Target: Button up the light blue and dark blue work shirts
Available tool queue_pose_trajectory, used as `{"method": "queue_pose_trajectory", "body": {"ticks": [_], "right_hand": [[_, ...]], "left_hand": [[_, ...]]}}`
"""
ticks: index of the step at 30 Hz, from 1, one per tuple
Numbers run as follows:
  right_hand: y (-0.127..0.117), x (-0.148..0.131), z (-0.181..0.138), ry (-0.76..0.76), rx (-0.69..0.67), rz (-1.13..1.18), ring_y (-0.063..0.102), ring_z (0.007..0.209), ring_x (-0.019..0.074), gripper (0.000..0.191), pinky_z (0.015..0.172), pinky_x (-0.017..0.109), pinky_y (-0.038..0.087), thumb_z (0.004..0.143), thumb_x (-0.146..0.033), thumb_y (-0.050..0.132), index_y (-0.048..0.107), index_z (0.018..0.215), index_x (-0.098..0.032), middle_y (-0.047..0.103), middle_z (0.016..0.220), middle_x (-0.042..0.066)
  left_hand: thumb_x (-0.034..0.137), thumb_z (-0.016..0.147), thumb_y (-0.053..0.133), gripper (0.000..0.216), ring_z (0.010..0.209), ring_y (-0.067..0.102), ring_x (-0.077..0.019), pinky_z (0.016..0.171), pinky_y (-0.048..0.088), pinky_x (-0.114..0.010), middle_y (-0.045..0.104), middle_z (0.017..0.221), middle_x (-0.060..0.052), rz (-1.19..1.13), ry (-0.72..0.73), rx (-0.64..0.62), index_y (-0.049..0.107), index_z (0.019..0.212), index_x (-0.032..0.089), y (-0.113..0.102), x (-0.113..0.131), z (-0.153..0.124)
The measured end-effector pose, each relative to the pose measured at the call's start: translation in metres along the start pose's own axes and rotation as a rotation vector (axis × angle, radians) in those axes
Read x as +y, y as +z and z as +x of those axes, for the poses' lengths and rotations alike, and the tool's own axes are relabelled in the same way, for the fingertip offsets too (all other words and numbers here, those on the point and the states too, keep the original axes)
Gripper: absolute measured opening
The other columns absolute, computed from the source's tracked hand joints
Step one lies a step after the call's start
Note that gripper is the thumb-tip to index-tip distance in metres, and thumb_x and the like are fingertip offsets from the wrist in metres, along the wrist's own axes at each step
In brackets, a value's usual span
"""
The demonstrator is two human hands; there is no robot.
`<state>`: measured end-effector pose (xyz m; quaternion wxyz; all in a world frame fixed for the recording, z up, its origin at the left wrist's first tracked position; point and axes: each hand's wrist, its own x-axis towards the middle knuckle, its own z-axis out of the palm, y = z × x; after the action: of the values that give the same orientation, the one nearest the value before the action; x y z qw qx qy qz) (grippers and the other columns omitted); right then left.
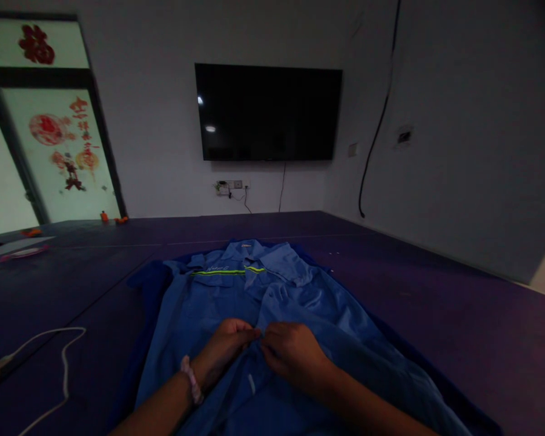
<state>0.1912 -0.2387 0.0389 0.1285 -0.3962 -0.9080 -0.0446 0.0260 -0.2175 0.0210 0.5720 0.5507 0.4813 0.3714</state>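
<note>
A blue work shirt (218, 303) with a yellow-green stripe across the chest lies spread out, its collar pointing away from me. Along the front opening, my left hand (229, 342) pinches the fabric edge between thumb and fingers. Close against it, my right hand (293, 351) is closed on the other side of the same edge, its fingertips curled into the cloth. Any button between the fingertips is too small to make out. Under the shirt, darker blue cloth (149, 284) shows around its sides.
Beneath everything is a purple surface (436, 315). A white cable (66, 357) curls at the left. Small orange things (104, 216) and a flat pale sheet (20, 245) lie at the far left. A television (267, 112) hangs on the back wall, and a black cable (379, 127) dangles at the right.
</note>
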Motion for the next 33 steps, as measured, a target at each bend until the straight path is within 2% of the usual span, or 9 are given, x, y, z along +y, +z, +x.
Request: {"method": "queue_pose_trajectory", "body": {"ticks": [8, 14, 21, 33], "right_hand": [[-0.0049, 0.0026, -0.0002, 0.083, 0.017, 0.168, 0.060, 0.072, 0.0123, 0.020, 0.060, 0.021, 0.035, 0.083, -0.021, 0.045, 0.064, 0.078, -0.018, 0.066, 0.080, 0.002], [-0.0075, 0.0025, -0.0006, 0.150, 0.020, 0.270, 0.060, 0.080, 0.0131, 0.018, 0.067, 0.021, 0.037, 0.083, -0.023, 0.048, 0.066, 0.084, -0.021, 0.067, 0.086, 0.000], [0.0001, 0.0007, -0.0007, 0.274, -0.015, 0.264, 0.059, 0.075, 0.0133, 0.013, 0.062, 0.022, 0.036, 0.080, -0.029, 0.056, 0.066, 0.078, -0.021, 0.067, 0.083, 0.000], [-0.0057, -0.0011, -0.0039, 0.210, 0.077, 0.271, 0.060, 0.075, 0.0124, 0.016, 0.066, 0.021, 0.039, 0.080, -0.033, 0.056, 0.067, 0.089, -0.024, 0.067, 0.088, 0.000]], "left_hand": [[0.054, 0.046, 0.071, 0.045, 0.045, 0.028, -0.0061, 0.047, 0.019, -0.022, 0.038, 0.044, 0.008, 0.033, 0.029, 0.023, 0.048, 0.050, 0.016, 0.0000, 0.0002, -0.0020], [0.057, 0.048, 0.069, 0.047, 0.045, 0.029, -0.0062, 0.047, 0.018, -0.022, 0.039, 0.046, 0.007, 0.050, 0.038, 0.009, 0.049, 0.052, 0.016, -0.0001, 0.0014, -0.0049], [0.065, 0.049, 0.066, 0.052, 0.040, 0.021, -0.0048, 0.044, 0.012, -0.024, 0.030, 0.039, 0.009, 0.113, 0.030, -0.014, 0.043, 0.049, 0.018, 0.0018, 0.0039, -0.0068], [0.062, 0.050, 0.065, 0.049, 0.042, 0.023, -0.0059, 0.045, 0.014, -0.024, 0.031, 0.042, 0.009, 0.045, 0.071, 0.037, 0.042, 0.050, 0.018, -0.0013, 0.0003, -0.0011]]}}
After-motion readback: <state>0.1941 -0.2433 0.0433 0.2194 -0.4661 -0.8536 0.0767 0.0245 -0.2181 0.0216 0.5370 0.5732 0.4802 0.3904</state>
